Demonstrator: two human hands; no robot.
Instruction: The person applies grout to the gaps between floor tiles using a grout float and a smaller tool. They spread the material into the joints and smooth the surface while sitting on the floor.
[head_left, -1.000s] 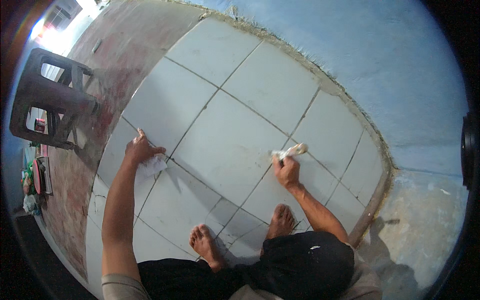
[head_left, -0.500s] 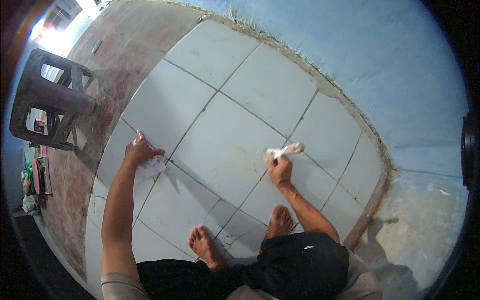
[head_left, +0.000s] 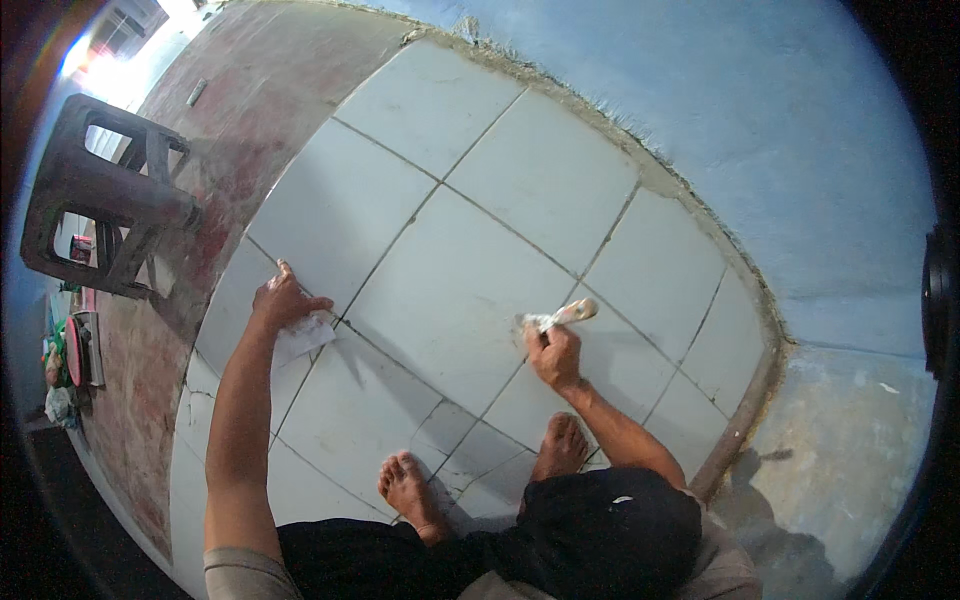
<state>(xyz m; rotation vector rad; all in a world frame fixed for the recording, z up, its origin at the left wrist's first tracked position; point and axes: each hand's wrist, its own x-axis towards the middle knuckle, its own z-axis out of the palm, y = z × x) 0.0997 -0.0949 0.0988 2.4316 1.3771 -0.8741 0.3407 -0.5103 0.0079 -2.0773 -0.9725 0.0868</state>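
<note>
Two bare feet (head_left: pixel 480 478) rest on a floor of pale square tiles (head_left: pixel 455 290) with dark joints. The right hand (head_left: pixel 556 356) is closed in a fist around a small brush (head_left: pixel 557 318), its head on a joint line. The left hand (head_left: pixel 283 301) presses a white cloth (head_left: pixel 303 338) flat on the tiles, fingers together. Beyond – bare reddish concrete (head_left: pixel 250 110) with a dark plastic stool (head_left: pixel 100 195), and a blue wall (head_left: pixel 760 130) bordering the tiling.

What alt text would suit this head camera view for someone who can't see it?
A barefoot person squats on white floor tiles, the right hand holding a small tool at a tile joint, the left hand pressing a white cloth flat. A dark plastic stool stands at left.
</note>
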